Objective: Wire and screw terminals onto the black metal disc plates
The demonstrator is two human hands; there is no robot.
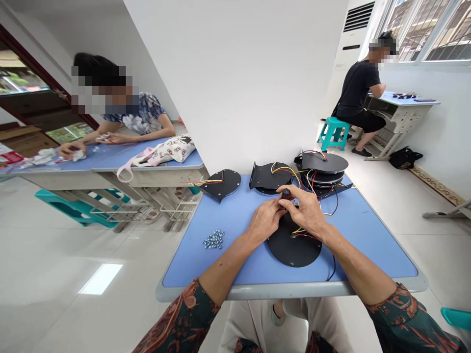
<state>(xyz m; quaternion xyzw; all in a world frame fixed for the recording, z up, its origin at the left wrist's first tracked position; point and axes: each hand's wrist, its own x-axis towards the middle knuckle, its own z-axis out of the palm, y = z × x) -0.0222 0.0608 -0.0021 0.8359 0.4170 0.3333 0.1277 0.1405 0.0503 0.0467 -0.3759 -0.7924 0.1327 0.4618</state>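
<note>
A round black disc (pixel 294 247) with red, yellow and black wires lies flat on the blue desk (pixel 368 235) in front of me. Both hands meet over its far edge. My left hand (pixel 264 221) is closed, fingers pinched toward a small dark part (pixel 285 194). My right hand (pixel 304 208) is curled round the same small part from the right. What exactly the fingers pinch is too small to name. A heap of small silver nuts (pixel 214 239) sits on the desk to the left of my left hand.
More black discs lie at the desk's far edge: one at the left (pixel 221 184), one in the middle (pixel 270 176), a stack at the right (pixel 324 169). A person works at a neighbouring blue desk (pixel 110 157) on the left; another sits at a far desk (pixel 401 105).
</note>
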